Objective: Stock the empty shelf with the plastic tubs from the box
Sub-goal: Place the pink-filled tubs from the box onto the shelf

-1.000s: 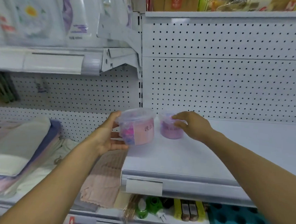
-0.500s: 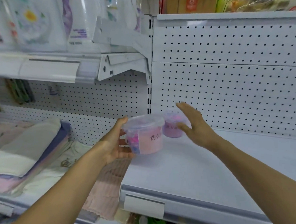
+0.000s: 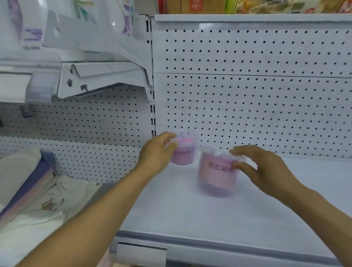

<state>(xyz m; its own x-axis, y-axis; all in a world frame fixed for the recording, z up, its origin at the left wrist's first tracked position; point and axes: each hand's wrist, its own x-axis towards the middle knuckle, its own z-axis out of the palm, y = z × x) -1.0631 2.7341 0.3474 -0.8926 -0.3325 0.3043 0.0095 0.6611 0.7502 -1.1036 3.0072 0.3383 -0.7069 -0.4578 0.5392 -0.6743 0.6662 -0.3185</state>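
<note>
Two pink tubs stand on the white shelf (image 3: 248, 217). The back tub (image 3: 185, 152) sits by the pegboard w/ the left hand (image 3: 158, 153) curled against its left side, fingers on the rim. The front tub (image 3: 217, 174), blurred, is just left of the right hand (image 3: 266, 173), whose thumb and fingertips touch its lid edge and side, otherwise loosely spread. Tubs near each other, not touching.

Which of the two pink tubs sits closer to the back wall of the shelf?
The smaller-looking tub by the left hand, right against the pegboard corner. The other tub, at the right hand, stands further forward.
</note>
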